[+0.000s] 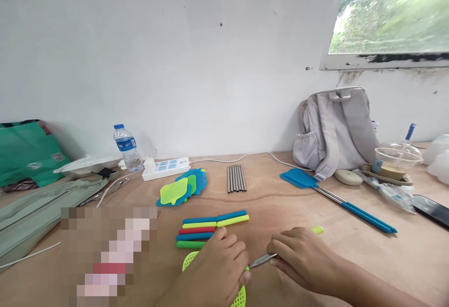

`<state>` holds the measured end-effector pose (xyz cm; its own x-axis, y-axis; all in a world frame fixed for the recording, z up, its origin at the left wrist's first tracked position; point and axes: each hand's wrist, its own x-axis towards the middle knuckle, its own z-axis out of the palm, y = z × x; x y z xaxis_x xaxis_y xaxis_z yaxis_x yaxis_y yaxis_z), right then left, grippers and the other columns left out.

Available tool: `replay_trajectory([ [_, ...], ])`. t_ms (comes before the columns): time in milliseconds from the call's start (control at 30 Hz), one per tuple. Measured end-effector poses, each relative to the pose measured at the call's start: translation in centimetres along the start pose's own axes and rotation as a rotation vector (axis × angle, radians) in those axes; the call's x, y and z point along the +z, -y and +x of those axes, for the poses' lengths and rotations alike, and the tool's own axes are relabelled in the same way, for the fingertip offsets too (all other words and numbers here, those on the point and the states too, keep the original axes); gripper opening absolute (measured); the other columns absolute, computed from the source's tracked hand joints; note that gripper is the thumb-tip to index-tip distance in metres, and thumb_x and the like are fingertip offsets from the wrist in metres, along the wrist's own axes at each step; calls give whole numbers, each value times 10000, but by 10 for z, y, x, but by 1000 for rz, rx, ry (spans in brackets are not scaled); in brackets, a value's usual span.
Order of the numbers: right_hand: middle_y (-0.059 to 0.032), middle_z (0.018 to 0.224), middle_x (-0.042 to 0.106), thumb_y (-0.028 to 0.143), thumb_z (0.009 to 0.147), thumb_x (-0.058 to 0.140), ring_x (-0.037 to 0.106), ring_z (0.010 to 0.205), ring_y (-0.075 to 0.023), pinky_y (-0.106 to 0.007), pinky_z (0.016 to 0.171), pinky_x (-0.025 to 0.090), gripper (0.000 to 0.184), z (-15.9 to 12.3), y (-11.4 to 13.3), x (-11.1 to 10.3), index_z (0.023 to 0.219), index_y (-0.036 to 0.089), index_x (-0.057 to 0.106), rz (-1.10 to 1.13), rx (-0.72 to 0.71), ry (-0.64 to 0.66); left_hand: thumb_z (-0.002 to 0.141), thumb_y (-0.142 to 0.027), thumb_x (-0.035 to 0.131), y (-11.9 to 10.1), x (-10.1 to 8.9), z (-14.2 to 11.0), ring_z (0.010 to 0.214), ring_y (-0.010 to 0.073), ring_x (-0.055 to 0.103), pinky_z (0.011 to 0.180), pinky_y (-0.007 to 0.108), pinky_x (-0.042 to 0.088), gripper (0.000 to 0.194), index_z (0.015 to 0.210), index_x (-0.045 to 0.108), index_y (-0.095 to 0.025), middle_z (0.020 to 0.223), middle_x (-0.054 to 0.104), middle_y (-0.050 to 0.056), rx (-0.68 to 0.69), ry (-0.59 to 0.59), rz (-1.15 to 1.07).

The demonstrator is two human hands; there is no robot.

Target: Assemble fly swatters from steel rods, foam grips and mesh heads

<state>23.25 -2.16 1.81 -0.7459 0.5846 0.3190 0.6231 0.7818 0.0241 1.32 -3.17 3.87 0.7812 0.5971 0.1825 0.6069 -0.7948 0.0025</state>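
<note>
My left hand (219, 269) is closed on a lime-green perforated fly swatter head (239, 298), low in the middle of the head view. My right hand (303, 260) is wrapped round a metal rod (260, 260), whose left tip meets the neck of the swatter head by my left fingers. A lime-green handle end (318, 230) sticks out beyond my right hand. Just past my left hand lie several coloured handle sleeves (199, 230) in blue, yellow-green, red and green. Whether the rod sits inside the neck is hidden by my fingers.
Farther back lie a pile of swatter heads (175, 191) and a row of metal rods (237, 179). Blue fly swatters (365, 214) rest at right, before a grey backpack (345, 129). A power strip (166, 169), a water bottle (126, 148) and a drink cup (393, 162) stand near the wall.
</note>
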Motion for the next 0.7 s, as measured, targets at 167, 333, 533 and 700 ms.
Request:
replay_trajectory([
  [167, 4, 679, 631, 230, 892, 360, 539, 531, -141, -275, 480, 241, 169, -4, 3, 4, 779, 201, 483, 31, -16, 10, 785, -202, 525, 3, 15, 0, 631, 134, 472, 705, 329, 296, 123, 679, 464, -192, 676, 556, -38, 45, -14, 7],
  [333, 18, 621, 617, 249, 887, 379, 528, 487, -139, -267, 455, 233, 172, -5, 6, 12, 735, 204, 445, -3, -1, -25, 775, -258, 549, 8, 34, 0, 603, 133, 474, 671, 332, 288, 167, 657, 452, -190, 634, 552, -40, 80, -52, 116],
  [533, 25, 592, 603, 257, 883, 388, 534, 474, -147, -265, 441, 233, 158, -6, 9, 24, 735, 210, 416, -68, 1, -75, 769, -260, 560, 8, 44, 0, 580, 129, 458, 657, 328, 265, 185, 639, 449, -187, 602, 549, -41, 112, -107, 157],
  [700, 37, 601, 604, 249, 857, 435, 546, 460, -139, -258, 430, 241, 112, -5, 13, 22, 753, 214, 412, -30, 32, -69, 773, -264, 565, 7, 45, 1, 574, 129, 459, 653, 331, 268, 199, 628, 451, -188, 597, 551, -43, 113, -122, 140],
])
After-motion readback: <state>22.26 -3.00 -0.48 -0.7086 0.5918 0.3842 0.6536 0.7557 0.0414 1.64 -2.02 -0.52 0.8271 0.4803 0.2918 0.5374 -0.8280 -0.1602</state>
